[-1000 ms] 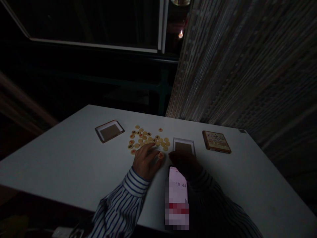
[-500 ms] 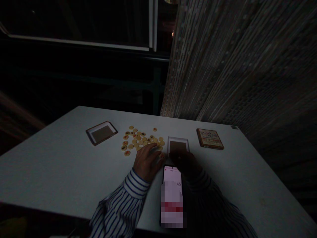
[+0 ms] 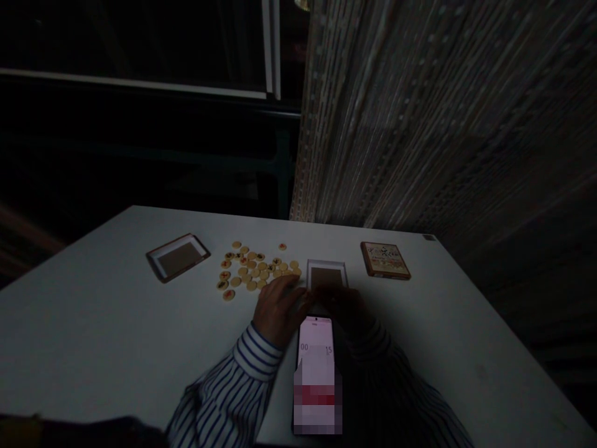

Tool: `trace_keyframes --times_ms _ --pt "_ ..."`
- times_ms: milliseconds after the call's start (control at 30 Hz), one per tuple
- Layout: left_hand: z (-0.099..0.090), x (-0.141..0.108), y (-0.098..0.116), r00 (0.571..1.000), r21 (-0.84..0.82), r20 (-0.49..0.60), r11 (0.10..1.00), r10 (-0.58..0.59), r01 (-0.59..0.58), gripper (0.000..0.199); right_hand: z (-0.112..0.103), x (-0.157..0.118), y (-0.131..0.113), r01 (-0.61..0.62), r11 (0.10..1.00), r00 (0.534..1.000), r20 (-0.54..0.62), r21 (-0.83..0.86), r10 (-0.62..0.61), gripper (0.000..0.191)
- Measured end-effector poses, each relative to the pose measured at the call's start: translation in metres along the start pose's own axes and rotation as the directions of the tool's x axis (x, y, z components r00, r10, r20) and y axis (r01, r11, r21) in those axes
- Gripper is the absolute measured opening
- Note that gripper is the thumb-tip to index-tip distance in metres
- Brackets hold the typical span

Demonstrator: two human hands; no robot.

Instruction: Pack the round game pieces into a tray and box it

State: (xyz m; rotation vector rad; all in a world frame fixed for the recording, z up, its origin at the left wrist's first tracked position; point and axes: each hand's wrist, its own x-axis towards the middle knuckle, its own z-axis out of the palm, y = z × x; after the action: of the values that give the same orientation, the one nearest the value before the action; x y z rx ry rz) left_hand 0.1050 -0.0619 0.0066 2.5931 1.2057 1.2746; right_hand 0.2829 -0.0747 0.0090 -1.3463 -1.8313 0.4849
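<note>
Round wooden xiangqi pieces (image 3: pixel 252 264), some with red or black characters and others plain side up, lie in a loose cluster. My left hand (image 3: pixel 280 308) is at the cluster's near right edge, fingers curled with the tips beside my right hand; whatever is under or between them is hidden. My right hand (image 3: pixel 345 308), in deep shadow, covers the near end of a shallow open box (image 3: pixel 346 274) with a brown bottom and pale walls. Its fingers are too dark to read. The two hands almost meet above the top of a lit phone (image 3: pixel 314 373).
Another open box part (image 3: pixel 156 269) lies to the left on the white table (image 3: pixel 186 348). A closed box with printed characters (image 3: pixel 385 260) is at the right. String curtains (image 3: pixel 396 112) hang behind the table, beside a dark window (image 3: pixel 140 43).
My left hand has moved nearer my right hand, and the piece that showed between them is no longer visible. The whole view has shifted slightly.
</note>
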Motion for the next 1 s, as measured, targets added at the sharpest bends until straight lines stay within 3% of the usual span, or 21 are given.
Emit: trace_keyframes --times_ms 233,433,500,600,733,833,1000 --pt "0.005 0.011 0.006 1.0 -0.042 0.017 0.999 0.002 -0.001 0.02 -0.001 -0.001 0.005 -0.018 0.988 0.999 -0.032 0.153 0.023 0.022" --pt "0.012 0.022 0.01 0.983 -0.233 0.17 0.966 -0.073 0.112 0.02 -0.008 0.001 0.004 -0.069 0.937 0.991 -0.081 0.341 0.103 0.021" --pt "0.014 0.026 0.011 0.965 -0.351 0.22 0.912 -0.14 0.212 0.021 -0.01 0.002 0.004 -0.073 0.924 0.988 -0.099 0.376 0.118 0.02" --pt "0.018 0.031 0.011 0.916 -0.532 0.317 0.755 -0.244 0.385 0.021 -0.011 0.002 0.007 -0.085 0.914 0.981 -0.128 0.396 0.147 0.018" --pt "0.024 0.032 0.008 0.836 -0.622 0.412 0.559 -0.362 0.548 0.02 -0.01 0.001 0.011 -0.06 0.94 0.986 -0.129 0.336 0.109 0.016" --pt "0.029 0.029 0.004 0.821 -0.635 0.418 0.521 -0.39 0.571 0.021 -0.008 0.0 0.013 -0.042 0.969 0.99 -0.118 0.243 0.072 0.016" --pt "0.034 0.025 0.003 0.828 -0.629 0.418 0.539 -0.374 0.561 0.02 -0.006 0.0 0.015 -0.064 0.977 0.99 -0.114 0.203 0.088 0.016"
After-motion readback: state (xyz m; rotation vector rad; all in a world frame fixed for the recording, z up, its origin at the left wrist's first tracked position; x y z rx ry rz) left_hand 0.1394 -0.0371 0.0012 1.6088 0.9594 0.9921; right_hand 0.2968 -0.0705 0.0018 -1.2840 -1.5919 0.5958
